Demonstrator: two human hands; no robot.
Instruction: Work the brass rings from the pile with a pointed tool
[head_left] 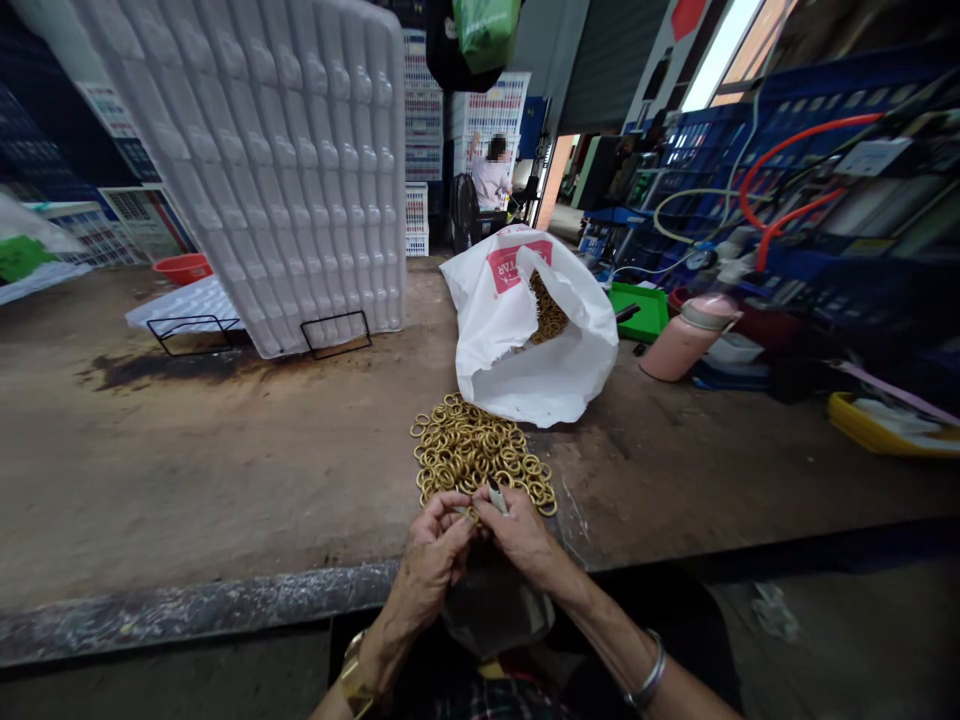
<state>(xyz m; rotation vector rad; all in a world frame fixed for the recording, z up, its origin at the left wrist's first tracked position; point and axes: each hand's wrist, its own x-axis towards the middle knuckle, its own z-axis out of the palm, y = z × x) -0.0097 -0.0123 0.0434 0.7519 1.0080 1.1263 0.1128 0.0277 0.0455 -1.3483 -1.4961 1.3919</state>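
A heap of brass rings (477, 450) lies on the worn brown workbench (225, 450) just beyond my hands. My left hand (435, 555) is closed in a pinch on one brass ring at the heap's near edge. My right hand (521, 535) is closed around a small dark tool with a pale tip (496, 495), held against that same ring. Behind the heap a white plastic bag (525, 330) stands open with more brass rings inside. A clear bag or pouch (495, 610) hangs below my hands at the bench edge.
A tall stack of white moulded trays (285, 170) leans on wire stands at the back left. A pink flask (686, 335), a green tray (637, 310) and hoses crowd the right. A person (491, 175) stands far back by stacked crates.
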